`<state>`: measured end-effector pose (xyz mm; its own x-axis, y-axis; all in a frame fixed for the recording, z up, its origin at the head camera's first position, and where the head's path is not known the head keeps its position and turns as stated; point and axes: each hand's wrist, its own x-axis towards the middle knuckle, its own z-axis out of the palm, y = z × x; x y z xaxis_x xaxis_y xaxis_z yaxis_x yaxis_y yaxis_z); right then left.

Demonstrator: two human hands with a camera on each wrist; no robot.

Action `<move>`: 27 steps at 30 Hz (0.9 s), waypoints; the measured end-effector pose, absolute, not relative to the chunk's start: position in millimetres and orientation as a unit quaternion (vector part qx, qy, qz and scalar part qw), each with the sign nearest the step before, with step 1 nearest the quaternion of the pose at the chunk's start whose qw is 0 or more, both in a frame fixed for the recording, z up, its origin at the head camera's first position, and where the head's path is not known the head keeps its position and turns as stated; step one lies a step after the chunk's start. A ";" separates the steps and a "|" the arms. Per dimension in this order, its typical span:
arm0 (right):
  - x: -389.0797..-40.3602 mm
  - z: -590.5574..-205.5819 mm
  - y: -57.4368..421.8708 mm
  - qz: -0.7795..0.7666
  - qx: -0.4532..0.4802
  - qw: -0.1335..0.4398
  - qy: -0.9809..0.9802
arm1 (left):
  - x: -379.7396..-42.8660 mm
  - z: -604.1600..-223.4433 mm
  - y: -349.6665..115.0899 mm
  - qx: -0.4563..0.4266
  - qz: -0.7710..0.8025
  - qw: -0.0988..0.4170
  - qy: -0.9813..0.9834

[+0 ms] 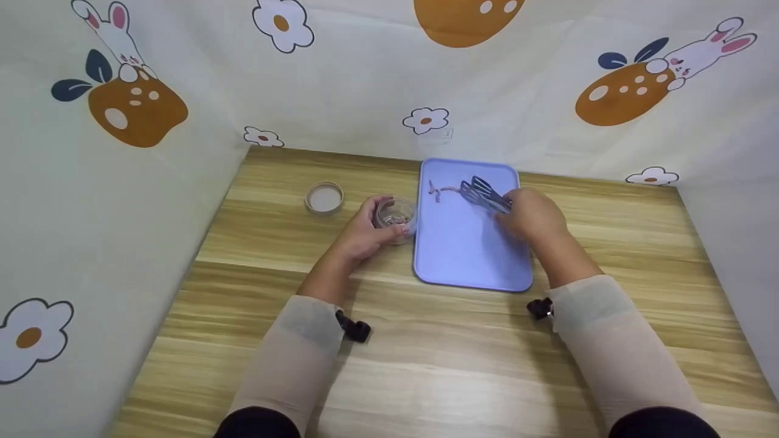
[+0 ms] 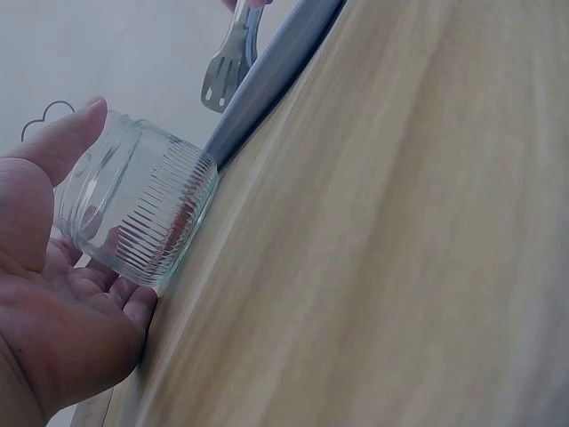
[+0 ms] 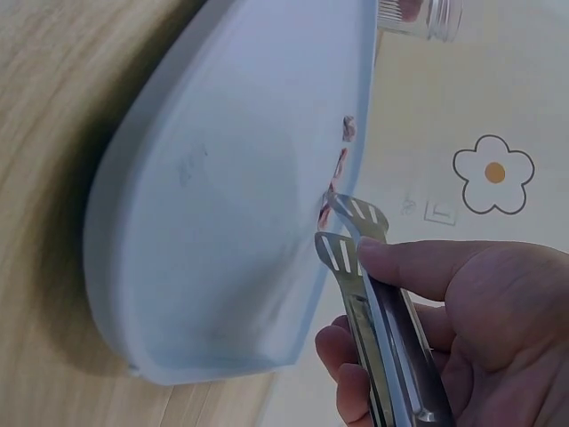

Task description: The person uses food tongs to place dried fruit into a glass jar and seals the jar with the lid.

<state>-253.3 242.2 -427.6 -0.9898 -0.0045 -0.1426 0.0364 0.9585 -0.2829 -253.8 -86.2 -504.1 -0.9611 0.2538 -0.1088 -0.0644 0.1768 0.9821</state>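
Note:
My left hand (image 1: 359, 237) grips a clear glass jar (image 2: 147, 191) with ribbed lower walls. The thumb lies along one side and the fingers go round the other. Small reddish-brown pieces (image 1: 397, 219) lie in its bottom. At the jar's right is a blue tray (image 1: 468, 255), its left rim right beside the glass. My right hand (image 1: 538, 216) holds metal tongs (image 1: 484, 194) with slotted tips low over the tray's far half. The tips stand slightly apart, close to one of several thin reddish strips (image 3: 348, 129) on the tray.
A round lid (image 1: 324, 199) lies on the wooden table (image 1: 255, 243) to the left of the jar. Patterned cloth (image 1: 341, 85) hangs along the table's back edge and both sides.

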 end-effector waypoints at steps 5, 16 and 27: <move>-253.3 -428.3 242.7 -0.145 0.007 0.070 0.987 | -253.0 -503.4 -86.0 0.061 0.634 0.124 0.761; -253.4 -431.3 243.1 -0.144 0.005 0.039 0.989 | -253.6 -501.5 -86.4 0.075 0.647 0.137 0.746; -252.4 -433.4 242.0 -0.135 0.003 0.021 0.991 | -252.0 -486.8 -90.0 0.084 0.634 0.175 0.749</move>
